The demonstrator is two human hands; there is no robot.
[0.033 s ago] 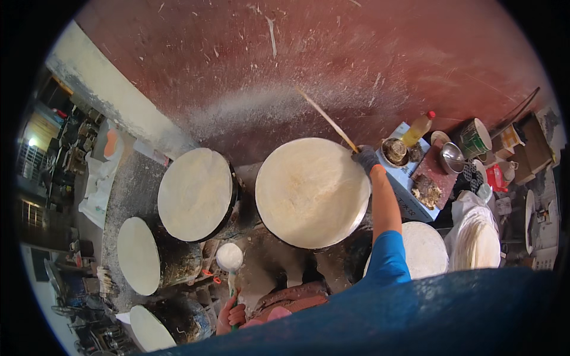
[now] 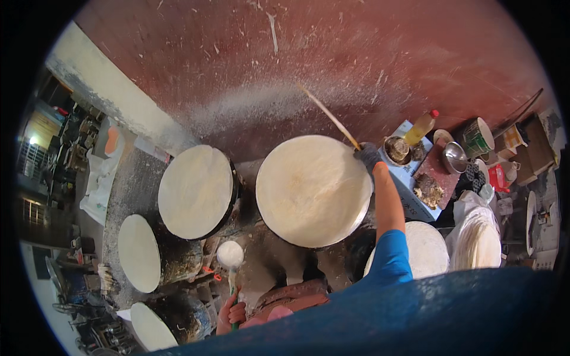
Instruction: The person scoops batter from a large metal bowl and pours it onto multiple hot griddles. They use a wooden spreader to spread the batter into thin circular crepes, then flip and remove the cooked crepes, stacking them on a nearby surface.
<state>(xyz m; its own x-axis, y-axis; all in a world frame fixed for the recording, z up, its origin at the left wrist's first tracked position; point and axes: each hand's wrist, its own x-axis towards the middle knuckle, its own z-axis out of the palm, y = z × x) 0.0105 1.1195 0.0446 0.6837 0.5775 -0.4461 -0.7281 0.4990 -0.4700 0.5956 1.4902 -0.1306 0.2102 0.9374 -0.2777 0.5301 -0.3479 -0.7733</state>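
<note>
In the head view, my left hand (image 2: 230,314) is closed around the green handle of a ladle-like tool (image 2: 230,254), whose round white end points away from me; whether it carries batter I cannot tell. My right hand (image 2: 369,155), in a dark glove, grips a long thin wooden stick (image 2: 329,114) at its near end. The stick slants up and left across the far right rim of the large middle griddle. A pale, thin pancake (image 2: 309,196) covers that griddle, and my right forearm passes along its right side.
More round griddles with pale sheets stand at the left (image 2: 196,193) and lower left (image 2: 139,254). At the right, a blue box (image 2: 423,209) bears a yellow bottle (image 2: 421,128), a bowl and a reddish board. Stacked pancakes (image 2: 478,243) lie in plastic; a red wall (image 2: 332,53) rises behind.
</note>
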